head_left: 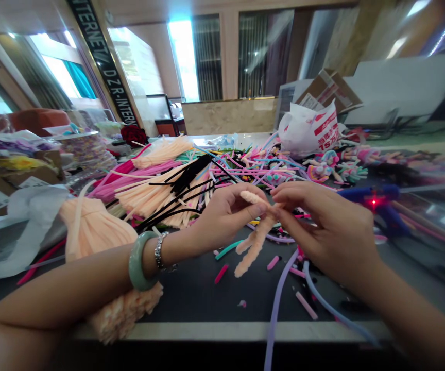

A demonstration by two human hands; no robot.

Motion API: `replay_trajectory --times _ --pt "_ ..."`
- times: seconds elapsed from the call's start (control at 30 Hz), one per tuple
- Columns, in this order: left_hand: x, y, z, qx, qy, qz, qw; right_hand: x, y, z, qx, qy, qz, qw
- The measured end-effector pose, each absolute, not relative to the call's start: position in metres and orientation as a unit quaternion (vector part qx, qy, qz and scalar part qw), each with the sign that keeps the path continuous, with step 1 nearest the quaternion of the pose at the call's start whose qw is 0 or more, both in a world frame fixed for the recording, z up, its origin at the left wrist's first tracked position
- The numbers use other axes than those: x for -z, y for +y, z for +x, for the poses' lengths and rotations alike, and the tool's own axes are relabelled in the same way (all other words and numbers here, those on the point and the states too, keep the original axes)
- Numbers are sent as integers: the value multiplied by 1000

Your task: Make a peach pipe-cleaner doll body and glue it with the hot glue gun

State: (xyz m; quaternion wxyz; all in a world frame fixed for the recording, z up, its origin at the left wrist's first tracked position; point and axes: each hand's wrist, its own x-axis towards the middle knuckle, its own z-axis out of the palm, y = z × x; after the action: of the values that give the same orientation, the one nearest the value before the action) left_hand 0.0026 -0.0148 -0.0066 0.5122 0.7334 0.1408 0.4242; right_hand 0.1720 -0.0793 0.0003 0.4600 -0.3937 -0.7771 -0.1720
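Observation:
My left hand (222, 214) and my right hand (323, 226) meet over the dark table (191, 293). Both pinch a peach pipe-cleaner figure (254, 242), whose twisted limbs hang down between them. The left thumb and fingers close on its upper end, and the right fingertips close on it just beside them. A green bangle (136, 260) and a silver bracelet (159, 252) sit on my left wrist. A lilac pipe cleaner (278, 304) and a blue one (323, 301) trail from under my right hand to the table's front edge.
Bundles of peach (156, 193), pink and black pipe cleaners lie to the left and behind. Short cut pieces (221, 273) litter the table. A blue glue gun (377, 203) with a red light sits at the right. Finished figures (330, 167), a plastic bag (309, 129) and boxes stand behind.

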Motion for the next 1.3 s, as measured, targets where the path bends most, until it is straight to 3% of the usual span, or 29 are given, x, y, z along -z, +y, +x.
replay_trajectory --times 0.63,1.3 --pt "12 -20 7 -464 158 633 599 5 -79 176 411 -770 -344 347" --pt "13 -19 6 -469 153 581 647 6 -83 174 439 -775 -333 308"
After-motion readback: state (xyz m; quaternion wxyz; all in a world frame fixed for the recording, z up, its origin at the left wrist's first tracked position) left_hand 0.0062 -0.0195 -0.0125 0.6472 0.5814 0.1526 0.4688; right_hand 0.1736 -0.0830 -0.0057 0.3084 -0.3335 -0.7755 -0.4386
